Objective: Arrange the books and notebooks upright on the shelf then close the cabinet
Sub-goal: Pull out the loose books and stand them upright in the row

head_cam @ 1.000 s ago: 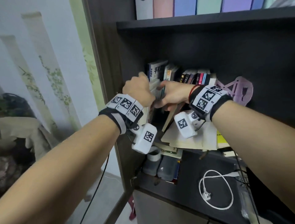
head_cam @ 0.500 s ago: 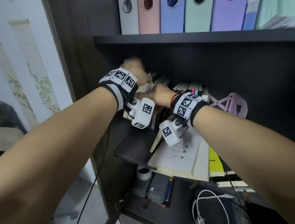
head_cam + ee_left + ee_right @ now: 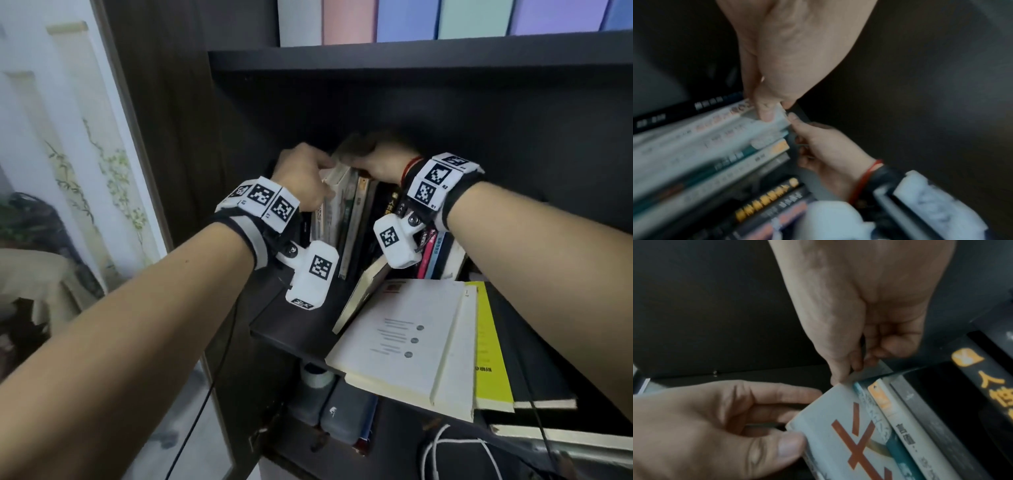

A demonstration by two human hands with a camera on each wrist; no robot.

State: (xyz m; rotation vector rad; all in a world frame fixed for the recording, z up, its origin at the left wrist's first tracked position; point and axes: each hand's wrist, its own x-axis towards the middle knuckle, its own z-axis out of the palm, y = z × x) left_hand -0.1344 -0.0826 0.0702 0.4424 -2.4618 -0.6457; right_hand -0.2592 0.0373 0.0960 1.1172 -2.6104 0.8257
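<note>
On the middle shelf (image 3: pixel 291 325) stands a row of upright books (image 3: pixel 363 219). My left hand (image 3: pixel 305 181) grips the top of the leftmost pale book with red characters (image 3: pixel 334 205), thumb on its spine (image 3: pixel 838 426). My right hand (image 3: pixel 376 164) is beside it, its fingers curled over the top edges of the neighbouring books (image 3: pixel 764 151). One book (image 3: pixel 363 294) leans against the row. A white book (image 3: pixel 404 342), a yellow one (image 3: pixel 489 342) and a black notebook (image 3: pixel 527 359) lie flat at the shelf's front.
Pastel file folders (image 3: pixel 404 20) fill the shelf above. Below, a tape roll (image 3: pixel 317 373), grey cases (image 3: pixel 346 414) and a white cable (image 3: pixel 445 448) lie on the lower shelf. The cabinet's dark side panel (image 3: pixel 164 102) stands close on the left.
Both hands have moved from in front of the book row up onto its top edges. The right hand has shifted to the right of the left one, and the view has come closer.
</note>
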